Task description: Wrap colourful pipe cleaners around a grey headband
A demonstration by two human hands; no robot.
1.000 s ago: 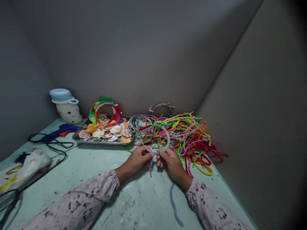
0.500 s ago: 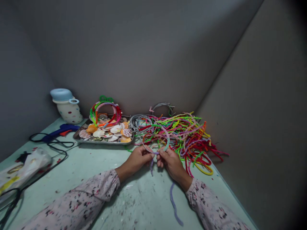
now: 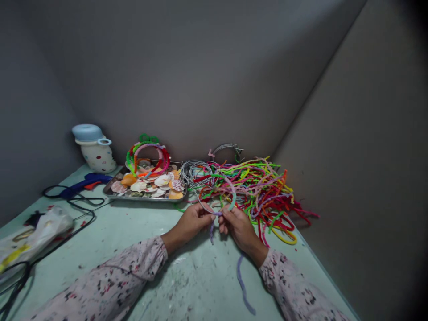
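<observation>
Between my two hands is a wire hoop (image 3: 233, 191), partly wrapped in green, pink and pale blue fuzzy stem, with bare grey wire on its left part. My left hand (image 3: 197, 217) pinches a purple pipe cleaner (image 3: 211, 232) against the hoop's lower edge, and its loose end hangs down. My right hand (image 3: 236, 223) is closed on the hoop just beside, where the purple stem is wound round the wire. Another purple pipe cleaner (image 3: 245, 290) lies on the table below my right wrist.
A heap of coloured pipe cleaners (image 3: 264, 187) lies behind my right hand, beside coiled grey wire hoops (image 3: 199, 171). A metal tray (image 3: 147, 199) holds seashells and wrapped hoops. Farther left are a blue glue gun (image 3: 78, 185), its black cord, a cup (image 3: 96, 154) and a plastic bag (image 3: 53, 227).
Both hands keep almost the same place and grip on the hoop. The view has shifted very slightly, and the hanging purple end has barely moved.
</observation>
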